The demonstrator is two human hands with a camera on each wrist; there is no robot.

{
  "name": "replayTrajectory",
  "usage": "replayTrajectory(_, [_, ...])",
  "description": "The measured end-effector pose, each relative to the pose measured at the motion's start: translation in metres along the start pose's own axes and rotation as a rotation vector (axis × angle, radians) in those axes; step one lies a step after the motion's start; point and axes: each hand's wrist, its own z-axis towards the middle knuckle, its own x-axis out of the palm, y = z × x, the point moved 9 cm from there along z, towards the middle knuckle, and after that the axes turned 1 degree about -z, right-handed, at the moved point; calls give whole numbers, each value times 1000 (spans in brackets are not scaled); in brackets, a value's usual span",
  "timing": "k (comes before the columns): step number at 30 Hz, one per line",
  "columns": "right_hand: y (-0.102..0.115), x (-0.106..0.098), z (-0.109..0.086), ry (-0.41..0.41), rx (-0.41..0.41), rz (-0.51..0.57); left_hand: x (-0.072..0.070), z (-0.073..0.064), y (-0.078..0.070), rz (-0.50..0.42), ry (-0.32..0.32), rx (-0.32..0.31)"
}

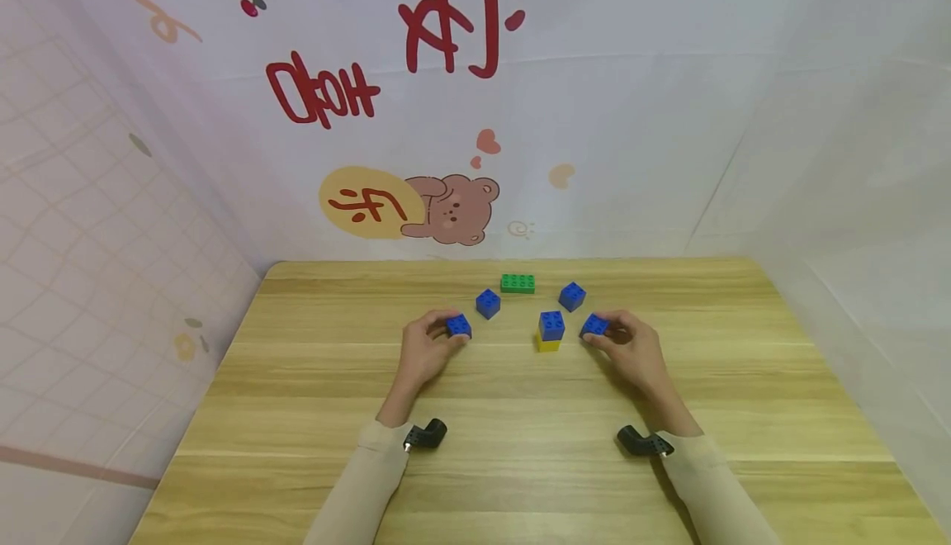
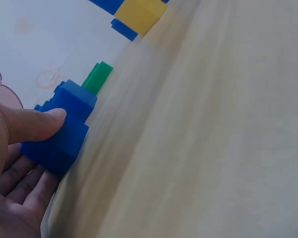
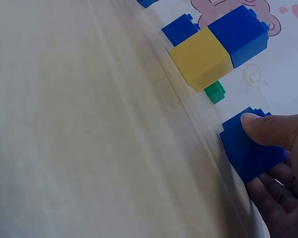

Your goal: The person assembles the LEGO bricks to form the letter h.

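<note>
My left hand (image 1: 426, 350) pinches a blue toy brick (image 1: 459, 327) between thumb and fingers, low over the wooden table. On the other side, my right hand (image 1: 636, 350) holds a second blue brick (image 1: 595, 325) the same way. Between the hands stands a small tower, a studded blue brick (image 1: 552, 325) on top of a yellow brick (image 1: 548, 346). In the left wrist view the thumb lies across the near blue brick (image 2: 64, 141), with another blue brick right behind it. The right wrist view shows the thumb on its blue brick (image 3: 251, 153), fingers underneath.
Behind the hands lie a loose blue brick (image 1: 488, 304) on the left, another blue brick (image 1: 572, 296) on the right, and a long green brick (image 1: 518, 283) near the back edge of the table (image 1: 475, 462). A printed white curtain (image 1: 631, 132) hangs behind.
</note>
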Motion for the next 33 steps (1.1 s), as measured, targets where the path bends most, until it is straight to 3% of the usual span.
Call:
replayTrajectory(13, [4,8,-10,51,16,2,13,-13,-4,-52,26,19])
replayTrajectory(24, [12,15,-18,77,-11,6,28,-21,-5,-21,63,5])
replayTrajectory(33, [16,19,-23,84,-29,3,35,-26,-9,-16,64,34])
